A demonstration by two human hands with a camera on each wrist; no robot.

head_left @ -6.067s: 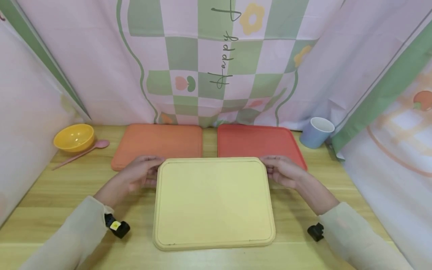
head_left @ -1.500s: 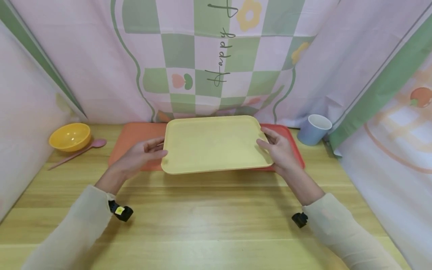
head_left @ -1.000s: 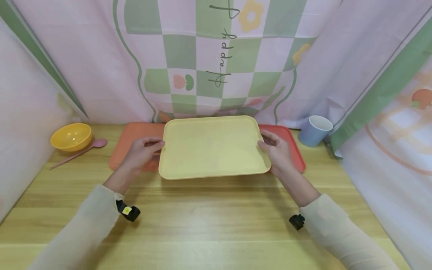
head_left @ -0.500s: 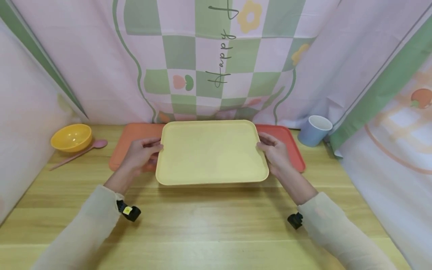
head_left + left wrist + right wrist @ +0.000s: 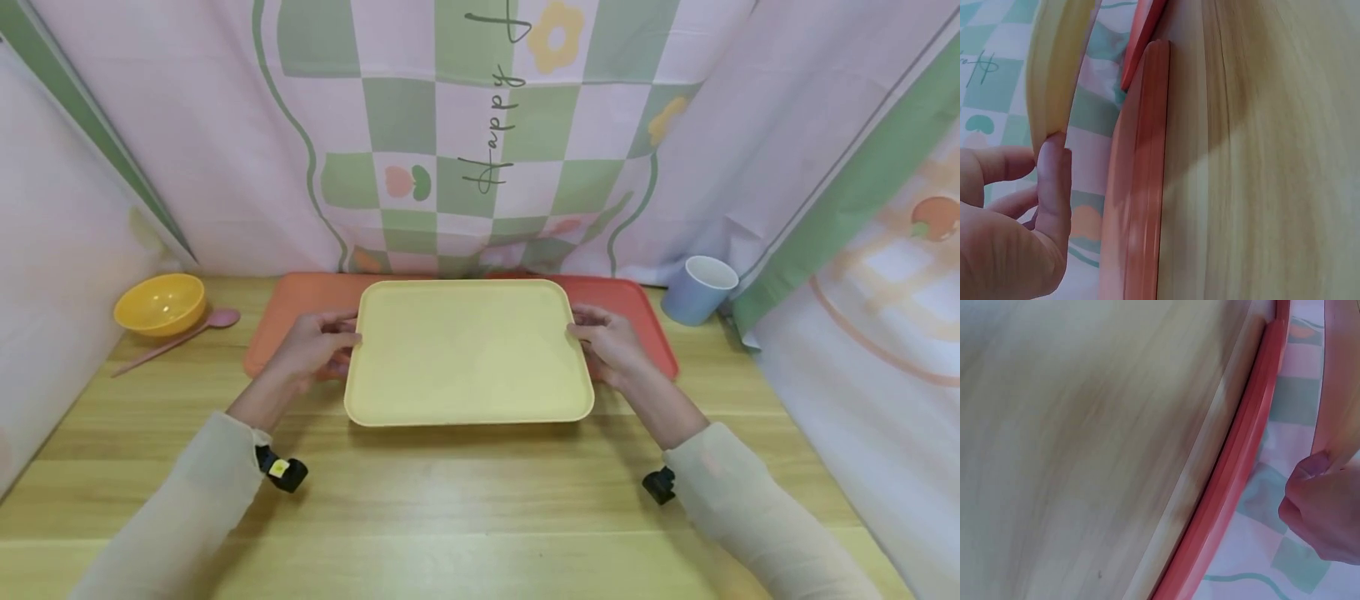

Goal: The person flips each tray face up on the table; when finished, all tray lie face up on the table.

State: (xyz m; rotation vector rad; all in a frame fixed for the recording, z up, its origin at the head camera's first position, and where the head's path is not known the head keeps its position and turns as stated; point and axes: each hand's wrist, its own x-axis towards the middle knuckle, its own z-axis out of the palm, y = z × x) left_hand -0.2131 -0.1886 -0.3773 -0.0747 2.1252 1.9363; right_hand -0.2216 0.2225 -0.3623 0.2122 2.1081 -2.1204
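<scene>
A pale yellow rectangular tray is held up over the wooden table, its shallow inner face showing in the head view. My left hand pinches its left edge between thumb and fingers; the left wrist view shows the thumb pressed on the tray's edge. On the opposite side my right hand grips the right edge the same way. Behind and below it lie an orange tray at left and a red tray at right, each partly covered by the yellow one.
At the back left stands a yellow bowl with a pink spoon beside it. A blue cup stands at the back right. Patterned curtains close off the back and sides of the wooden table.
Earlier the yellow tray showed its other face nearer the front; it was then turned and raised over the other trays. Over the last second both hands have brought it slightly down and toward me.
</scene>
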